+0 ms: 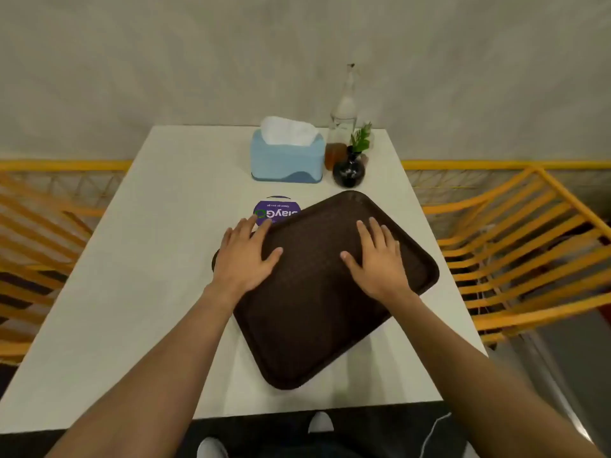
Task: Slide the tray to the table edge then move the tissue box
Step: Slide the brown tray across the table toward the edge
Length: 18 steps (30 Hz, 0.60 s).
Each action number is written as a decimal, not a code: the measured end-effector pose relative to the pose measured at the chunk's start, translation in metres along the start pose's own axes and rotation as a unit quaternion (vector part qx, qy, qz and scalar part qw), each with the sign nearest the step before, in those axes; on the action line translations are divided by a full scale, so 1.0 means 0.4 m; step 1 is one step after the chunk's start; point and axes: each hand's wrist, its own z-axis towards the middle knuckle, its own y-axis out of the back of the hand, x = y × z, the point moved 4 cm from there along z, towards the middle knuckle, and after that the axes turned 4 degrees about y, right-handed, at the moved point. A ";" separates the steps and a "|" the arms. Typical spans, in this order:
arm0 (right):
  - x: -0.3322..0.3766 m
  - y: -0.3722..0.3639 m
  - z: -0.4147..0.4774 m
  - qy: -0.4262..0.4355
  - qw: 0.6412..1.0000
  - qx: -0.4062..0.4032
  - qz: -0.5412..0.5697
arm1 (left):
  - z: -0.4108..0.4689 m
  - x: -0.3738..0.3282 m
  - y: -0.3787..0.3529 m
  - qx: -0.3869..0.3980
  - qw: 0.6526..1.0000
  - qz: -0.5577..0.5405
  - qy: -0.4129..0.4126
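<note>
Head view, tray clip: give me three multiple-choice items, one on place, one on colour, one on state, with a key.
1. Where is the tissue box?
A. On the tray
B. At the table's far end, left of the black vase
C. On a chair

2. What colour is the tray?
A. Dark brown
B. Yellow
C. White

3. How do the hands meet the tray?
A. Both lifted clear
B. Both flat on it
C. One gripping the vase

Key: 1 B, the box stands on the table beside the vase; 2 A, its surface is dark brown; 3 B, left hand and right hand lie palm-down, fingers spread.
</note>
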 end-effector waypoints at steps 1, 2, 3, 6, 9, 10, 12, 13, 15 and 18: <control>-0.010 -0.012 -0.014 -0.022 1.000 0.009 -0.002 | -0.003 -0.004 -0.016 0.018 1.000 0.010 -0.004; -0.020 -0.021 -0.021 -0.042 0.999 0.015 -0.001 | -0.001 -0.007 -0.028 0.027 0.999 0.020 -0.008; -0.032 -0.040 -0.032 -0.058 0.998 0.026 -0.004 | -0.001 -0.006 -0.046 0.035 0.999 0.029 -0.008; -0.050 -0.080 -0.055 -0.089 0.994 0.060 0.003 | 0.003 -0.008 -0.074 0.051 0.997 0.057 -0.012; -0.055 -0.101 -0.066 -0.090 0.992 0.092 -0.014 | 0.001 0.008 -0.092 0.085 0.992 0.091 -0.018; -0.055 -0.108 -0.070 -0.087 0.991 0.097 -0.023 | -0.003 0.013 -0.098 0.099 0.990 0.099 -0.017; -0.054 -0.111 -0.070 -0.080 0.992 0.092 -0.031 | -0.013 0.020 -0.103 0.104 0.989 0.101 -0.013; -0.053 -0.111 -0.068 -0.075 0.992 0.092 -0.035 | -0.017 0.023 -0.102 0.098 0.990 0.101 -0.009; -0.049 -0.114 -0.066 -0.062 0.993 0.090 -0.042 | -0.034 0.026 -0.094 0.087 0.991 0.104 0.002; -0.036 -0.122 -0.065 -0.043 0.994 0.090 -0.052 | -0.067 0.038 -0.081 0.078 0.990 0.113 0.021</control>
